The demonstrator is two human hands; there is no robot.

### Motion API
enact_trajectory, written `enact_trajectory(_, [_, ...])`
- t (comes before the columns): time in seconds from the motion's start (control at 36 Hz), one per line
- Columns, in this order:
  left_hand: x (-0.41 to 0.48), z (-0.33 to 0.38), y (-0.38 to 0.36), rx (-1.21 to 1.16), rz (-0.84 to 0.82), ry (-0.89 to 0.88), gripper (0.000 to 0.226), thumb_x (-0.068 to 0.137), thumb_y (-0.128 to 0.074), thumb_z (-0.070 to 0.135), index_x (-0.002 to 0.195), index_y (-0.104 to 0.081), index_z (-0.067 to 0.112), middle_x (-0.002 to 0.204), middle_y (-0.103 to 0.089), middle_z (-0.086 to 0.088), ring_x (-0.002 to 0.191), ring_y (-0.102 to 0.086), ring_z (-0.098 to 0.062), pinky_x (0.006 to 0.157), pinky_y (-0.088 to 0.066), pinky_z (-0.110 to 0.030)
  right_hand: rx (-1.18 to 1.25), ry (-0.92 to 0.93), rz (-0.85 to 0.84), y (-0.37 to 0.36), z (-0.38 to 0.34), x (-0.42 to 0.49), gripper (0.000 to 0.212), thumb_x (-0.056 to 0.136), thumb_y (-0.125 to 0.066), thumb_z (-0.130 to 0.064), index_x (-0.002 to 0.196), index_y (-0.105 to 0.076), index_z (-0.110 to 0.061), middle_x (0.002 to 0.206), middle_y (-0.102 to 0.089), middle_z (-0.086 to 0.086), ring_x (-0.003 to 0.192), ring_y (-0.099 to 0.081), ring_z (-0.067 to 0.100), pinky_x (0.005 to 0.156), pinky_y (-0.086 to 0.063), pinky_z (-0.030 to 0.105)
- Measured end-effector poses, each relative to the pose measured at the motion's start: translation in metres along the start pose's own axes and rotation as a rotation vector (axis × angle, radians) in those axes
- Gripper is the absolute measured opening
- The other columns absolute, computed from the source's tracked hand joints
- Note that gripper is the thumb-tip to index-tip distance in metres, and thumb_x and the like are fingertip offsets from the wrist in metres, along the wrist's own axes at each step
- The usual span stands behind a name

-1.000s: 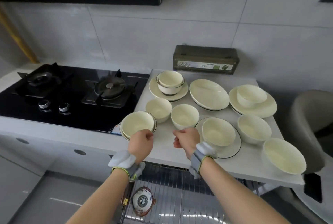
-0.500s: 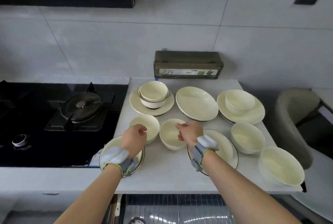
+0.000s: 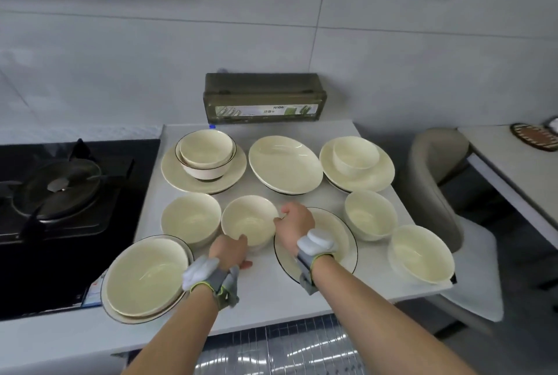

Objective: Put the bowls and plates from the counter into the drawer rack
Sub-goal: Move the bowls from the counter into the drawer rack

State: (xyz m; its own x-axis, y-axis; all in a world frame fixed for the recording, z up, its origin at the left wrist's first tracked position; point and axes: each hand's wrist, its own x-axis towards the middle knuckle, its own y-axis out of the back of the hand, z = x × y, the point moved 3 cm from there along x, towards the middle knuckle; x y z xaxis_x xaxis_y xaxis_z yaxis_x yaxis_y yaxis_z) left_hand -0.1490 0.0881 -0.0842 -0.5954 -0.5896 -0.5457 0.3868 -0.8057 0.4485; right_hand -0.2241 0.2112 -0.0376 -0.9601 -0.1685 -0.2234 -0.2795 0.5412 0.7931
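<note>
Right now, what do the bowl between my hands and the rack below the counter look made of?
The bowl: likely glazed ceramic, cream and glossy, soft sheen inside. The rack: probably metal wire, thin bars with bright glints.

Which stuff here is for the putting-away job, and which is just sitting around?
For the job: every bowl and plate on the counter, like the middle bowl and black-rimmed plate beside it; the drawer rack; left hand, right hand.
Just lying about: stove, green box, chair.
</note>
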Motion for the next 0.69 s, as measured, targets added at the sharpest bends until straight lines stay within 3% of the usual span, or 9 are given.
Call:
enact_trajectory(0.11, [0.012,-0.007,-0.012,-0.168,-0.053,0.133,0.021,0.091,-0.05,0.011,0.095,-0.06,-0.006,0.08,-0.067,-0.016,0.029,-0.056,-0.013,0.04,-0.048,-0.02,0.031,-0.016,-0.016,0.004,0.005,-0.003,0.028,0.088,-0.054,-0.013,0.112,-0.061,0.0,0.115,-0.063,0.016,0.108,-0.057,0.033,0.088,-0.045,0.033])
enact_trajectory(0.17, [0.014,-0.008,-0.014,-0.221,-0.073,0.187,0.014,0.092,-0.045,0.006,0.086,-0.055,-0.003,0.067,-0.068,-0.011,0.029,-0.056,-0.012,0.047,-0.05,-0.019,0.04,-0.013,-0.029,0.005,0.006,-0.005,0.025,0.088,-0.054,-0.014,0.109,-0.062,-0.001,0.111,-0.063,0.015,0.107,-0.057,0.032,0.089,-0.045,0.033])
enact_trajectory(0.25, [0.019,-0.006,-0.014,-0.321,-0.073,0.216,0.028,0.094,-0.043,0.003,0.068,-0.05,-0.004,0.05,-0.067,-0.011,0.061,-0.063,-0.027,0.084,-0.054,-0.036,0.072,-0.013,-0.039,0.007,0.008,-0.008,0.023,0.087,-0.055,-0.015,0.107,-0.061,-0.004,0.108,-0.061,0.012,0.106,-0.055,0.029,0.09,-0.043,0.032])
enact_trajectory(0.28, [0.019,-0.005,-0.014,-0.335,-0.067,0.215,0.028,0.094,-0.043,0.003,0.068,-0.05,-0.005,0.044,-0.064,-0.011,0.062,-0.062,-0.029,0.088,-0.052,-0.039,0.082,-0.017,-0.043,0.008,0.009,-0.008,0.028,0.087,-0.056,-0.016,0.113,-0.061,-0.005,0.114,-0.061,0.011,0.111,-0.054,0.029,0.092,-0.042,0.031])
enact_trajectory(0.33, [0.012,-0.003,-0.011,-0.351,-0.039,0.211,0.018,0.093,-0.044,0.001,0.082,-0.054,-0.01,0.039,-0.06,-0.01,0.045,-0.061,-0.024,0.075,-0.055,-0.037,0.1,-0.024,-0.048,0.009,0.009,-0.009,0.03,0.087,-0.056,-0.017,0.115,-0.061,-0.007,0.117,-0.061,0.01,0.113,-0.054,0.028,0.091,-0.041,0.029])
enact_trajectory(0.42, [-0.003,0.005,-0.006,-0.41,0.007,0.063,0.029,0.088,-0.043,-0.005,0.115,-0.052,-0.007,0.089,-0.067,-0.023,0.031,-0.059,-0.009,0.045,-0.054,-0.024,0.135,-0.022,-0.062,0.013,0.011,-0.011,0.012,0.087,-0.057,-0.02,0.097,-0.062,-0.015,0.107,-0.059,0.009,0.1,-0.052,0.028,0.083,-0.039,0.026])
enact_trajectory(0.47, [-0.015,0.009,-0.003,-0.445,0.029,0.005,0.036,0.086,-0.04,-0.006,0.12,-0.052,-0.002,0.095,-0.063,-0.02,0.031,-0.06,-0.011,0.036,-0.052,-0.022,0.203,-0.019,-0.069,0.017,0.012,-0.014,0.021,0.086,-0.058,-0.022,0.104,-0.06,-0.012,0.105,-0.06,0.009,0.1,-0.054,0.026,0.082,-0.039,0.025])
enact_trajectory(0.58, [-0.043,0.019,0.006,-0.495,-0.014,-0.026,0.032,0.085,-0.04,-0.01,0.113,-0.054,-0.003,0.096,-0.059,-0.019,0.036,-0.062,-0.017,0.041,-0.056,-0.027,0.553,-0.109,-0.118,0.028,0.011,-0.029,0.033,0.082,-0.059,-0.013,0.114,-0.06,-0.004,0.105,-0.066,0.011,0.094,-0.062,0.027,0.091,-0.052,0.039])
enact_trajectory(0.69, [-0.072,0.014,0.016,-0.51,-0.145,0.011,0.028,0.084,-0.041,-0.017,0.103,-0.051,-0.001,0.085,-0.058,-0.016,0.063,-0.061,-0.026,0.043,-0.057,-0.03,0.846,-0.172,-0.38,0.037,0.016,-0.051,0.021,0.086,-0.052,-0.001,0.104,-0.059,-0.009,0.098,-0.056,0.012,0.087,-0.05,0.025,0.091,-0.051,0.044])
